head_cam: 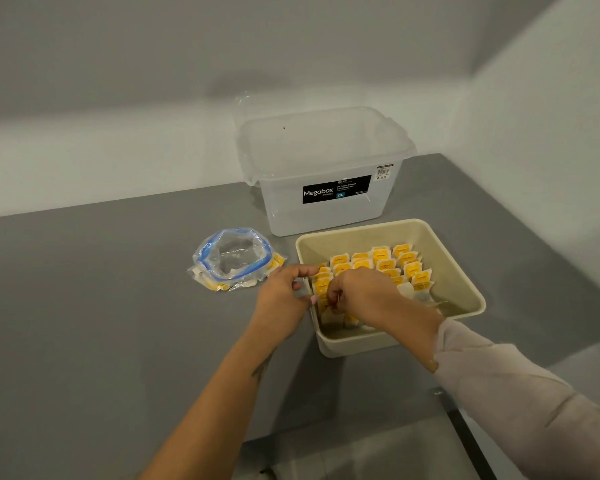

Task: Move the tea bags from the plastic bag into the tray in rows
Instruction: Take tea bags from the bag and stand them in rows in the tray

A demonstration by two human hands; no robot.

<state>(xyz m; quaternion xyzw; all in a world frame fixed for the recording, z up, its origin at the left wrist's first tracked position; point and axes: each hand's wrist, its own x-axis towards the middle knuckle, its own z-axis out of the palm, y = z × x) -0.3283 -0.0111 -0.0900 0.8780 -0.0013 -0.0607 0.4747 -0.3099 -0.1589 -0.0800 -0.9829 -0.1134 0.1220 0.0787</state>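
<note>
The right hand point(357, 294) covers the near-left rows in the beige tray point(465, 271) at centre right of the frame, its fingertips curled down onto a tea bag there; whether they actually pinch it is hard to make out. The left hand point(284, 296) rests at the tray's left rim, fingers loosely bent, holding nothing visible. Tea bags point(383, 259) stand upright in diagonal rows, yellow tags up. Left of the tray, the plastic bag point(234, 258) lies mouth open with a few bags inside. A clear storage box point(326, 174) stands behind
</note>
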